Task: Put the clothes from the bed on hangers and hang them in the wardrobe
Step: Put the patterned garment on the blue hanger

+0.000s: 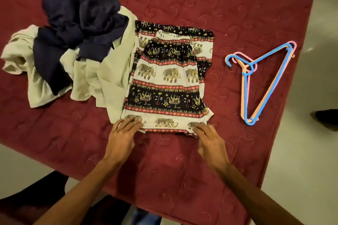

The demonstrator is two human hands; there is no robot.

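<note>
Left hand (122, 134), right hand (208, 139) on elephant-print garment (165, 86) atop bed (247, 14)

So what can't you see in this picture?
Wardrobe: outside the head view's edges.
Hangers: stacked, so the count is unclear in the head view.
Beige cloth: partly under the navy cloth, crumpled, type unclear.
Bed: cut off by the top and left edges.
</note>
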